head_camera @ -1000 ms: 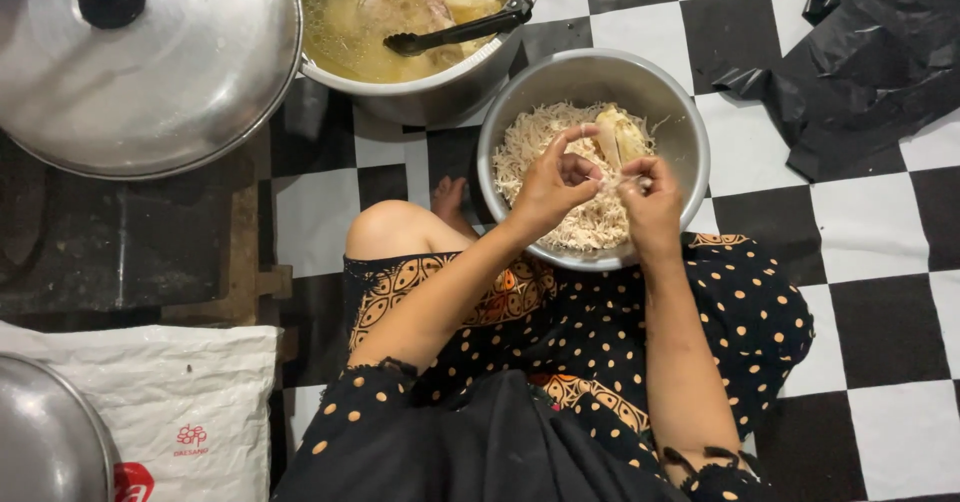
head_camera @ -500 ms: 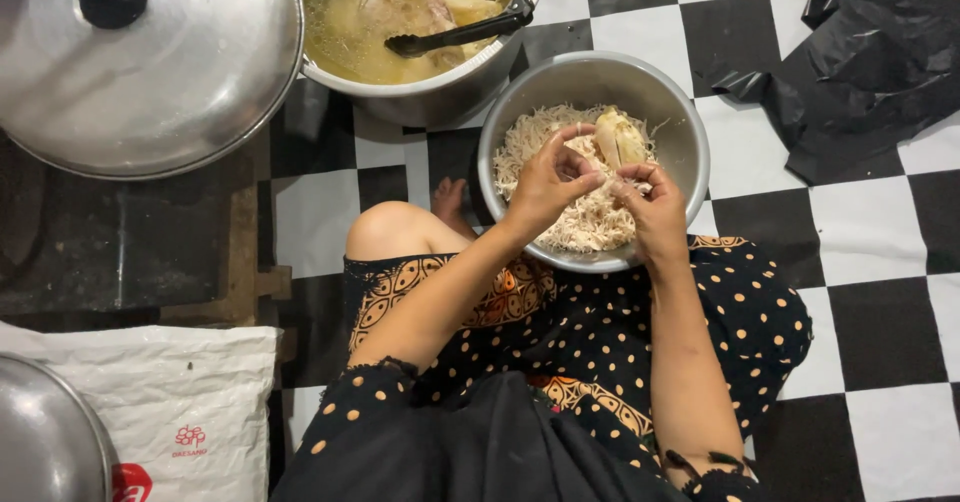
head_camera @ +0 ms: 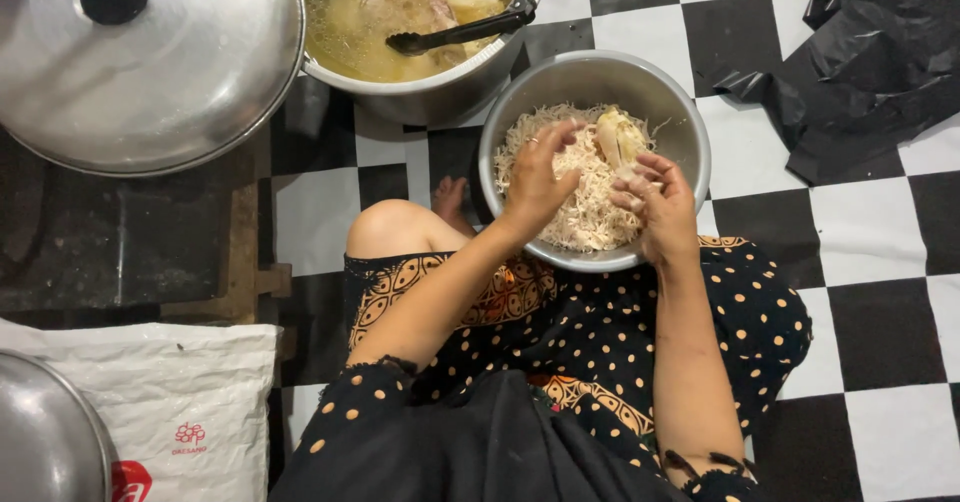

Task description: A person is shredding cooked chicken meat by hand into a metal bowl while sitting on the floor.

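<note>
The person sat on a black-and-white checkered floor (head_camera: 870, 292) with both hands over a steel bowl (head_camera: 690, 137) that rested at the far edge of the lap, against a dark skirt with orange dots (head_camera: 760, 332). The bowl held a heap of pale shredded chicken (head_camera: 580, 212), with one larger unshredded piece of meat (head_camera: 620, 137) lying at the far right of the heap. The left hand (head_camera: 535, 177) hovered above the shreds with its fingers spread and loosely curled, gripping nothing that could be seen. The right hand (head_camera: 655, 202) was just beside it, its fingertips drawn together on a small bit of meat (too small to tell more), close to the larger piece. The two hands stood near each other but apart. A bare knee (head_camera: 385, 227) showed to the left of the bowl. Just beyond the bowl, at the far edge, stood a big pot of yellowish broth (head_camera: 350, 32) with chicken pieces in it and black tongs (head_camera: 470, 30) resting across it. A wide metal lid with a black knob (head_camera: 180, 72) lay far left. A crumpled black plastic bag (head_camera: 880, 62) lay far right on the floor, well apart from the bowl. Near left lay a white sack with red print (head_camera: 170, 402), and beside it the rim of another metal vessel (head_camera: 45, 442).
</note>
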